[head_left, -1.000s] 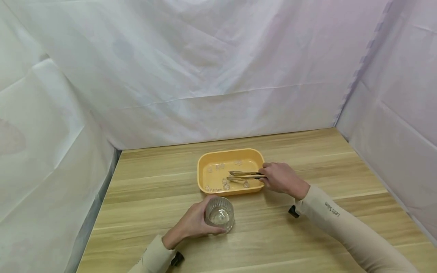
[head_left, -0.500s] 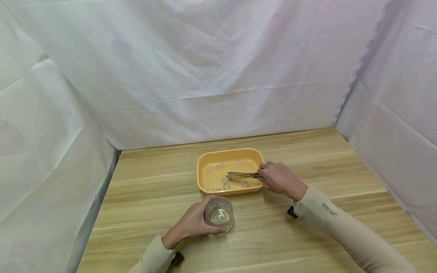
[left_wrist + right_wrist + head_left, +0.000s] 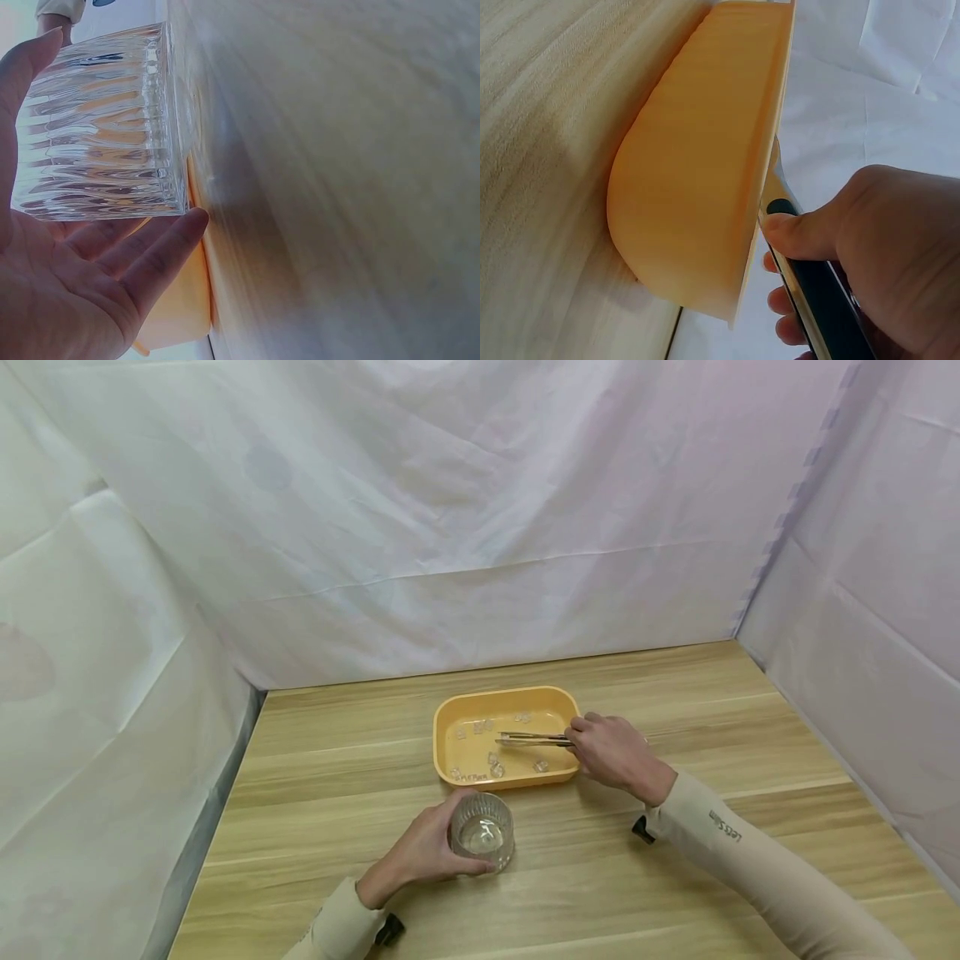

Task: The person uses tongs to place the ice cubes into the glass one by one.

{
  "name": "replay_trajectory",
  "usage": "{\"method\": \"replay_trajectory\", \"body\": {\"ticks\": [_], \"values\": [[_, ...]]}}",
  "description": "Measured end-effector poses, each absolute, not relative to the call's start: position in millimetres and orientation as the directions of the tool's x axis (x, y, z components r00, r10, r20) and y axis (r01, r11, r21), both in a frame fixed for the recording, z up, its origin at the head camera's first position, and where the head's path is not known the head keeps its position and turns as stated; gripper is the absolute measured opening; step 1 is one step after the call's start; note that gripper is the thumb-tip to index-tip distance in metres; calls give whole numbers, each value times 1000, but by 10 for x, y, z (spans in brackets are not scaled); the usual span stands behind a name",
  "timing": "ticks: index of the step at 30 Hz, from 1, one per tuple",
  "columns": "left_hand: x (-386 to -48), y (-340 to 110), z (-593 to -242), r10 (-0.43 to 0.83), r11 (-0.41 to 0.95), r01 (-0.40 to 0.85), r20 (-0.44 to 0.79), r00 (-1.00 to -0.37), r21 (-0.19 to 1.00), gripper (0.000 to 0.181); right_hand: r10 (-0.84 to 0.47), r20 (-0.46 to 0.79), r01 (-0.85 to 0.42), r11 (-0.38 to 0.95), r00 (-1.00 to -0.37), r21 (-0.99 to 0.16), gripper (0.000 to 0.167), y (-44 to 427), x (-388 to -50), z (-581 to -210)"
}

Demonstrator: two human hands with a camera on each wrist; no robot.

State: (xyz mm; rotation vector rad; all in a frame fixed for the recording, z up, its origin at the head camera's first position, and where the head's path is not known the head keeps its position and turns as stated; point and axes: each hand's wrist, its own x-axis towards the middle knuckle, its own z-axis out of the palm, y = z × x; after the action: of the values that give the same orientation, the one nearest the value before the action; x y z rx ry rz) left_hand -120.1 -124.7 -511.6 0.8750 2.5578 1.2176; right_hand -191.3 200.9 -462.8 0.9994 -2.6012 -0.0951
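**Tongs [image 3: 557, 742] reach into yellow tray [image 3: 510, 697], glass [image 3: 483, 833] held nearby**

Clock positions are as the head view shows them. The right hand [image 3: 611, 753], at the tray's 3 o'clock, holds the tongs, its thumb pressed on the dark grip and its fingers curled round the other side. The tongs' tips lie slightly apart near the tray's middle; whether they hold anything is too small to tell. Clear pieces [image 3: 497, 770] lie scattered in the tray, some at 1, 4, 7, 8 and 10 o'clock. The ribbed glass stands upright on the counter [image 3: 345, 760], just off the tray's 6 o'clock. The left hand [image 3: 427, 850] grips it, spread to its width: thumb at the glass's 6, fingers at 11. White cloth [image 3: 480, 552] hangs at 12, beyond the counter.
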Motion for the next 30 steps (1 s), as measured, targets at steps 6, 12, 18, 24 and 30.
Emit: {"method": "replay_trajectory", "body": {"ticks": [6,12,18,24,30], "values": [[-1199,-1245,-5124,578,489,429,86,-812,760,95,-663,350,-637,743,-662,205,11,2022,-1902,-4587],[-1191,-1242,-5103,570,512,418,67,-819,751,96,-663,368,-636,742,-652,211,12,2046,-1905,-4551],[-1183,-1240,-5095,561,527,401,49,-827,749,94,-657,402,-634,744,-638,210,12,2070,-1899,-4496],[-1186,-1231,-5105,561,532,406,50,-827,743,93,-651,428,-629,747,-627,213,9,2081,-1886,-4454],[-1196,-1218,-5103,561,526,410,59,-826,745,93,-662,428,-630,739,-615,238,9,2087,-1852,-4414]]}}
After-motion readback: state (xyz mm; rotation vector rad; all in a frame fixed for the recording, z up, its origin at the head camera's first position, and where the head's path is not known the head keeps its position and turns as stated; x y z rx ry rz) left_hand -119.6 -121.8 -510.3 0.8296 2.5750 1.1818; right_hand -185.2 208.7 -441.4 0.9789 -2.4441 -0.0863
